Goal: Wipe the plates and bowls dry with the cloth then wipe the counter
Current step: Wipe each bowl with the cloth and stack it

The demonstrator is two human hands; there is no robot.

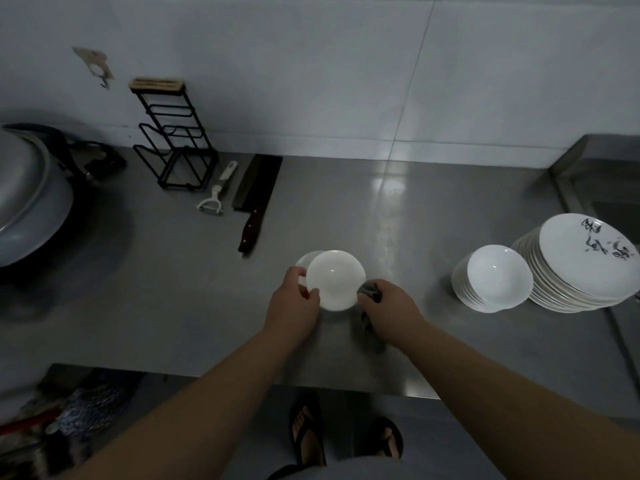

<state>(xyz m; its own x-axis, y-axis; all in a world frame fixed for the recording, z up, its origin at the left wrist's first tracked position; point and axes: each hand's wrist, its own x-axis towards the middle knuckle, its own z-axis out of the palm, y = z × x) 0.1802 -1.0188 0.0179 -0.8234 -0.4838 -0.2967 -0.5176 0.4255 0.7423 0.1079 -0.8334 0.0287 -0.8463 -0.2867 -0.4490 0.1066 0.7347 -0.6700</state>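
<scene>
A small white bowl (335, 279) is held above the steel counter (173, 299), near its middle. My left hand (293, 306) grips the bowl's left rim, thumb on the inside. My right hand (391, 308) clutches a dark grey cloth (370, 292) against the bowl's right edge. Part of another white bowl (304, 262) shows just behind the held one, on the counter. To the right stand a stack of white bowls (491, 278) and a taller stack of white plates (581, 261) with black brush marks on the top plate.
A cleaver (255, 202) and a white peeler (216, 194) lie at the back of the counter, beside a black wire rack (173, 147). A large metal wok lid (24, 192) sits far left. A sink (609, 202) lies at the far right. The counter's front edge (242, 379) runs below my forearms.
</scene>
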